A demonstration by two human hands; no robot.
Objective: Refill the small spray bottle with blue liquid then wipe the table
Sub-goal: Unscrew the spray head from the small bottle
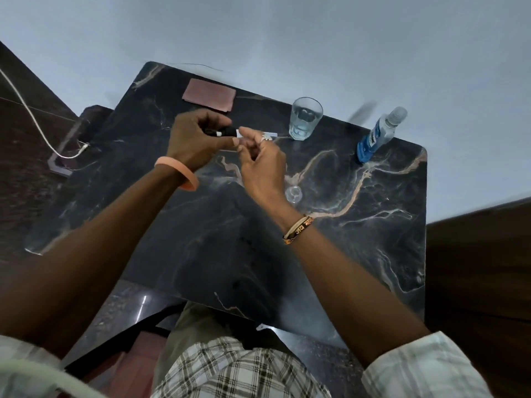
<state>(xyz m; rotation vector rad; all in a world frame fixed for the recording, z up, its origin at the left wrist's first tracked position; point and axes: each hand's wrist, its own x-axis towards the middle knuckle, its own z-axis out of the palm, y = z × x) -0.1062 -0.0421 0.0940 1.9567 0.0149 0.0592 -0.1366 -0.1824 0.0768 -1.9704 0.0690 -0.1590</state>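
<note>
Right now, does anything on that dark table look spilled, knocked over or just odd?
No spill shows. The blue liquid bottle stands capped at the far right, the glass of water upright beside it. One oddity: a small clear cap lies loose by the right hand, easily knocked. The left hand holds the small spray bottle.

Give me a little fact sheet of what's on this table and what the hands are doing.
left hand: gripping a small black spray bottle above the table
right hand: fingers at the bottle's white end
glass: upright, holding clear liquid, far edge
blue liquid bottle: far right corner, capped
pink cloth: flat, far edge
small clear cap: on table beside right wrist
table: dark marble
</note>
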